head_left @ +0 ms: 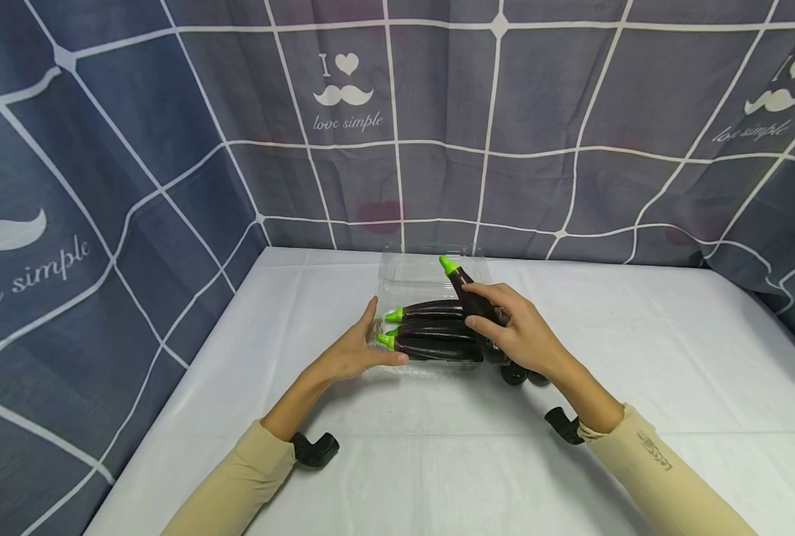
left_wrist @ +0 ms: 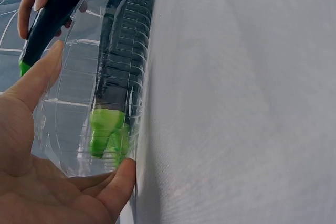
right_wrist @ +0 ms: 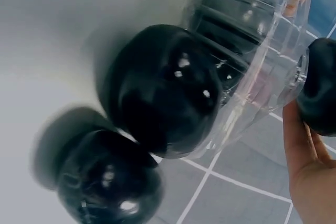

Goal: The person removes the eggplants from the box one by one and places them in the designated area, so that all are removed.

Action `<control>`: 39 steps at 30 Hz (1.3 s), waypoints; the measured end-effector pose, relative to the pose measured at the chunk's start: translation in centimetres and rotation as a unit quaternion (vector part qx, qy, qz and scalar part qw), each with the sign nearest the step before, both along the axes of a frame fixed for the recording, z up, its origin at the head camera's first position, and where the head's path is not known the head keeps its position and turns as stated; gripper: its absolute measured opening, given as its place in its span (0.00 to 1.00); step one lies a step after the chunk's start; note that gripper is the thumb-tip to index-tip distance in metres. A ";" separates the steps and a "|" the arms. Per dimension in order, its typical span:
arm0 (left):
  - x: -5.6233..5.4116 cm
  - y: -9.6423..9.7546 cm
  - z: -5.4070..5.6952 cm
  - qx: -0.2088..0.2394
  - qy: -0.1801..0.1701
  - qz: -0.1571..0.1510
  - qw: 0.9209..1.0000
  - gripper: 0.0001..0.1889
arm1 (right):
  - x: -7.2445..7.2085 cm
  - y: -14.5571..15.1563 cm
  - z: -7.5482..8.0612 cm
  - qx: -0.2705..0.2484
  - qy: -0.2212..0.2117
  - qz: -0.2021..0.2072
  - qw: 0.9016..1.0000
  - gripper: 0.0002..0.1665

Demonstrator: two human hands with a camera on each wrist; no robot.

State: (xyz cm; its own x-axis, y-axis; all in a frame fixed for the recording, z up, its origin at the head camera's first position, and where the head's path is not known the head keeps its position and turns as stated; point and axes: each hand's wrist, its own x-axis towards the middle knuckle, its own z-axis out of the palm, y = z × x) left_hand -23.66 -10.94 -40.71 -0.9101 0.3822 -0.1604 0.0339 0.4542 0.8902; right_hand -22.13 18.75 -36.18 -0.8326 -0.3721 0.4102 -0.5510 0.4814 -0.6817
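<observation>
My right hand (head_left: 525, 333) grips a long dark eggplant (head_left: 461, 281), its bright green cap pointing up and away. The eggplant slants over an open clear plastic container (left_wrist: 63, 129). Several more eggplants (head_left: 438, 348) lie side by side in the container with their green caps to the left. At the container's left end, my left hand (head_left: 350, 353) holds it with thumb and fingers spread on opposite sides. Beneath the right hand, the rounded ends of two other eggplants (right_wrist: 163, 93) show on the table next to the container.
The container's clear lid (head_left: 414, 269) stands folded back toward the rear edge. A white cloth (head_left: 384, 476) covers the table. Behind and to the left hangs a grey-blue curtain (head_left: 451, 179) with white lines. Black wrist mounts (head_left: 315, 450) sit at both cuffs.
</observation>
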 end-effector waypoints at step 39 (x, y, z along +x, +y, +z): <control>0.0 0.1 0.1 -0.007 -0.001 0.002 1.000 0.67 | 3.0 5.8 -0.3 -0.035 -0.116 -0.106 0.987 0.34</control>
